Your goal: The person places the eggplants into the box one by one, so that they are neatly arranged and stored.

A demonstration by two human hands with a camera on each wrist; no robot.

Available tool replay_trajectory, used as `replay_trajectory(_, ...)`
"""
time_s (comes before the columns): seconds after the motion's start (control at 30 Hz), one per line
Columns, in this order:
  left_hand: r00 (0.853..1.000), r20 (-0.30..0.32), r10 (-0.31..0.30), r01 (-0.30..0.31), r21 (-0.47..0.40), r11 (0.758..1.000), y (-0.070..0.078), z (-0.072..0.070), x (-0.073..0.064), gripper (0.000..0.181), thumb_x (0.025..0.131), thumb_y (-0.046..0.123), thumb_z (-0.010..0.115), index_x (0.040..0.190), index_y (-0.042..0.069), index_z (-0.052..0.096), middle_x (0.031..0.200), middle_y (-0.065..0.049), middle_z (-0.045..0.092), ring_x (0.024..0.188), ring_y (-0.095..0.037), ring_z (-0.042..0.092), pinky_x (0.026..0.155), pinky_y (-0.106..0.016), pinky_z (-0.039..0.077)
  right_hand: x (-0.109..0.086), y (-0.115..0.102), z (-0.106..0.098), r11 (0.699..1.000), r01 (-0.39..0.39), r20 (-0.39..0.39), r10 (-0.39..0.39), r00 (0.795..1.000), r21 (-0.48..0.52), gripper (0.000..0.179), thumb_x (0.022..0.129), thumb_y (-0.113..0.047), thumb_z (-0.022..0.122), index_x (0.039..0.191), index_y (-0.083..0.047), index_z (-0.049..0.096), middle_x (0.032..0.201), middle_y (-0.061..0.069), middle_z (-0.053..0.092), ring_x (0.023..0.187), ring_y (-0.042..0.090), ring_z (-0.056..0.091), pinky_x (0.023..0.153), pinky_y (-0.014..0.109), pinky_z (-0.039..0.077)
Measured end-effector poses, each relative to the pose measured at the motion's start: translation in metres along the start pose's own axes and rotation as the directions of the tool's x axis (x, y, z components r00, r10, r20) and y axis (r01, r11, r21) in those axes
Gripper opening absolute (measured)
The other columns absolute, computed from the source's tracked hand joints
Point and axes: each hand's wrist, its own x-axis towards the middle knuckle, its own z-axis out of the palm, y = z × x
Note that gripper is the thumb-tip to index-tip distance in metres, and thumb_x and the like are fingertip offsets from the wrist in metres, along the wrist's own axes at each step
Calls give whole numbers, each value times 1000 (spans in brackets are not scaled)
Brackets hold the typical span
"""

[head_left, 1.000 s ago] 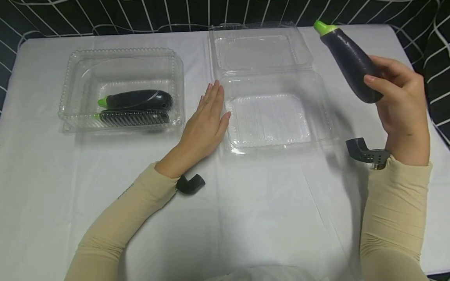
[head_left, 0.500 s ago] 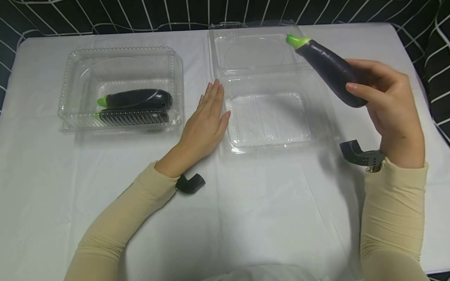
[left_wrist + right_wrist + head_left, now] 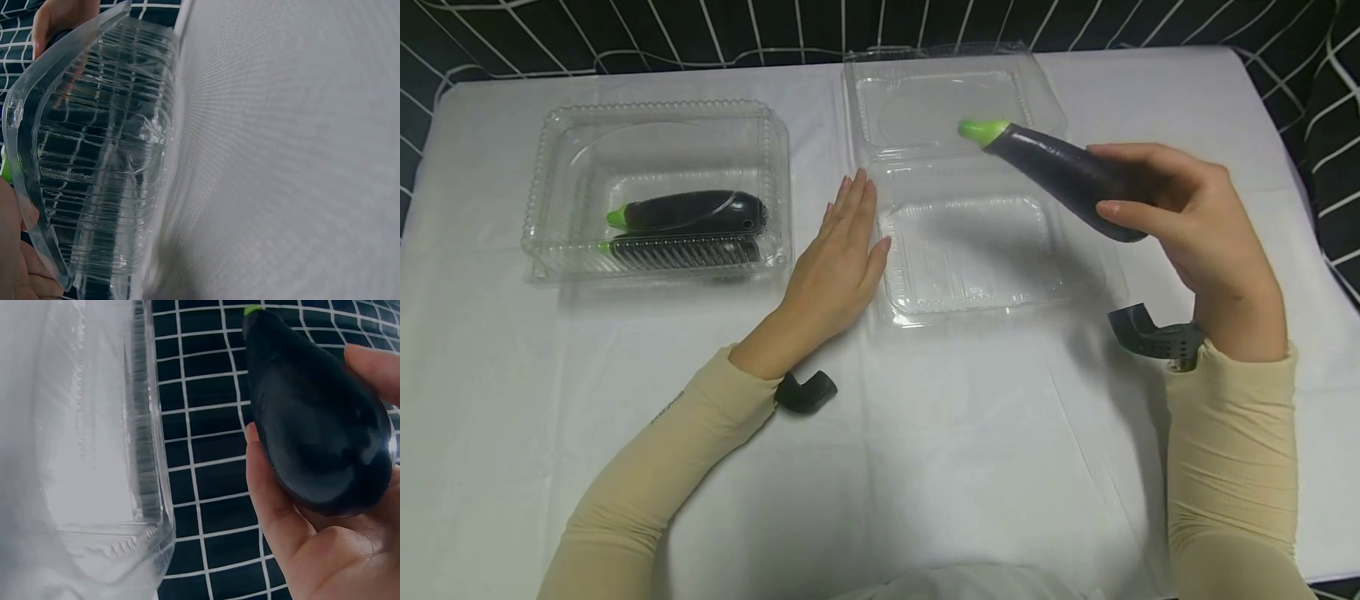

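Note:
My right hand (image 3: 1202, 217) grips a dark purple eggplant (image 3: 1060, 171) by its thick end, its green stem pointing left. The eggplant is held in the air over the right part of an open clear plastic clamshell box (image 3: 917, 312), whose lid (image 3: 940, 108) lies folded back behind it. In the right wrist view, thumb and fingers curl round the eggplant (image 3: 319, 419) on both sides. My left hand (image 3: 835, 258) has straight fingers along the left edge of the box, and the left wrist view shows it at the rim of the box (image 3: 100, 162).
At the left stands a second clear plastic box (image 3: 662, 150), closed, with a dark eggplant (image 3: 696, 212) with a green stem inside, reflected in the box wall. A white cloth (image 3: 940, 467) covers the table. A dark backdrop with a white grid (image 3: 775, 29) borders the far edge.
My right hand has carried the eggplant leftward and a little down, from beyond the right side of the open box to over it. The left hand has stayed at the box edge.

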Motion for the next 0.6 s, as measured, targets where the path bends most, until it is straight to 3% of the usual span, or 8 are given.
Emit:
replay_trajectory(0.1, 1000, 5, -3, 3, 0, 1000, 0, 0, 0, 58, 102, 24, 35, 147, -8, 16, 156, -18, 7, 144, -25, 4, 116, -33, 5, 0, 0, 2, 998, -27, 33, 28, 999, -56, 45, 77, 23, 58, 118, 5, 63, 110, 11, 62, 96, 18, 57, 76, 17, 50)
replay_trajectory(0.2, 1000, 5, -3, 3, 0, 1000, 0, -1, 0, 58, 102, 24, 35, 147, -8, 16, 156, -18, 7, 144, -25, 3, 116, -33, 5, 0, 0, 4, 978, -55, 48, 66, 997, -199, 45, 78, 17, 62, 120, 0, 63, 111, 7, 62, 94, 16, 56, 75, 15, 49)
replay_trajectory(0.33, 1000, 6, -6, 6, 0, 1000, 0, -1, 0, 58, 102, 24, 35, 147, -8, 16, 156, -18, 7, 144, -24, 2, 116, -33, 4, 1, -2, 7, 912, -73, 58, 105, 993, -404, 45, 80, 10, 66, 123, -5, 63, 111, 0, 63, 92, 13, 57, 74, 13, 48)
replay_trajectory(0.6, 1000, -1, -5, 5, -12, 1000, 0, 1, 0, 58, 102, 24, 35, 147, -8, 16, 156, -17, 7, 144, -23, 2, 116, -32, 4, 2, 3, 10, 813, -80, 117, 179, 977, -577, 46, 83, -3, 70, 127, -9, 60, 111, -5, 61, 90, 10, 56, 74, 11, 46)
